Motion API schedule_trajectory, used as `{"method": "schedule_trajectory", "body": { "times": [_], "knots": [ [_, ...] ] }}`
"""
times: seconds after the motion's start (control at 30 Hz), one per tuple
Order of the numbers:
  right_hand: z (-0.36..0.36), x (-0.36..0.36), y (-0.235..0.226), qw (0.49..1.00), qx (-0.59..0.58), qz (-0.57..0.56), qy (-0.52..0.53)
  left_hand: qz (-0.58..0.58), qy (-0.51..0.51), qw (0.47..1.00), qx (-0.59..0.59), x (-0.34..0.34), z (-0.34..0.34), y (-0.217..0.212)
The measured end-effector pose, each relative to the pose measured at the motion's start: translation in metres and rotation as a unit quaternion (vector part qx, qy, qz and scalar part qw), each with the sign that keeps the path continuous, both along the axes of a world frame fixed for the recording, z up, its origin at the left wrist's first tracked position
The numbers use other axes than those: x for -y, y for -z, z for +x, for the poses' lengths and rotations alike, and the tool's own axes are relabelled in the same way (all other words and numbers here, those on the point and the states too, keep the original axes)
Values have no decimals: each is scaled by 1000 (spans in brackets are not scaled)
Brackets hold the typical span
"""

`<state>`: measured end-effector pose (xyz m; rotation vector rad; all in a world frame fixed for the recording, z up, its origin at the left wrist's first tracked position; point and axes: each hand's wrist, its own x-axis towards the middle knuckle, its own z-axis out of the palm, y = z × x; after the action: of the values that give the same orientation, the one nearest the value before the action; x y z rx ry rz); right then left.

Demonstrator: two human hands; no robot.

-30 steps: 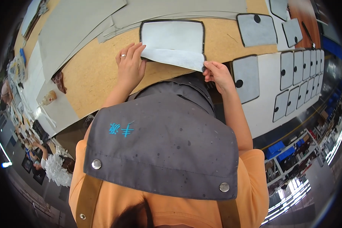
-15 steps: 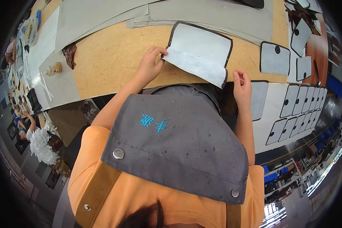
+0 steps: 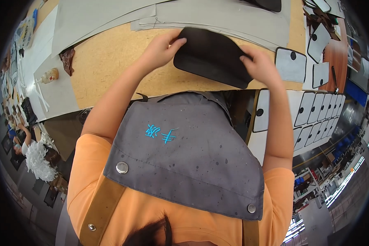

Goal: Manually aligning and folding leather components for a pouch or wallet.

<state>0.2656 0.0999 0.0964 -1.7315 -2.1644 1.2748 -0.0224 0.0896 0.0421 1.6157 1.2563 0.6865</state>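
Above the worktable's near edge, I hold a dark, flexible panel (image 3: 211,57) with rounded corners, its black face showing. My left hand (image 3: 165,48) pinches its far left corner between thumb and fingers. At the opposite end, my right hand (image 3: 260,64) grips the right edge, thumb on top and fingers partly hidden behind. The panel bows slightly between the two hands. Just right of my right hand lies a white panel (image 3: 290,67) with a black border and a black round spot.
Rows of similar white panels (image 3: 315,107) lie on a white surface to the right. Large grey sheets (image 3: 98,24) cover the table's far side. On the left are a small bottle (image 3: 50,75) and a brown scrap (image 3: 67,60). Another person (image 3: 24,137) works at far left.
The panel has turned from its white, black-edged side to its black side. My right hand has moved up and left and taken its right edge; my left hand has moved up slightly.
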Motion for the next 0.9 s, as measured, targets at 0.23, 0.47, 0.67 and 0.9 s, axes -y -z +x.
{"method": "schedule_trajectory", "body": {
  "times": [0.23, 0.47, 0.67, 0.9],
  "knots": [
    [0, 12, 35, 943, 27, -331, 9, -294, 98, 951, 26, 19, -15, 24],
    [-35, 40, 78, 968, -123, -215, -35, -325, 54, 944, 11, 59, -8, 37],
    [-53, 65, 112, 986, -112, -124, 9, -147, 13, 985, -87, 87, -7, 62],
    [-58, 68, 111, 995, -46, -85, -14, -197, -123, 972, -48, 100, 3, 58]
  ]
}}
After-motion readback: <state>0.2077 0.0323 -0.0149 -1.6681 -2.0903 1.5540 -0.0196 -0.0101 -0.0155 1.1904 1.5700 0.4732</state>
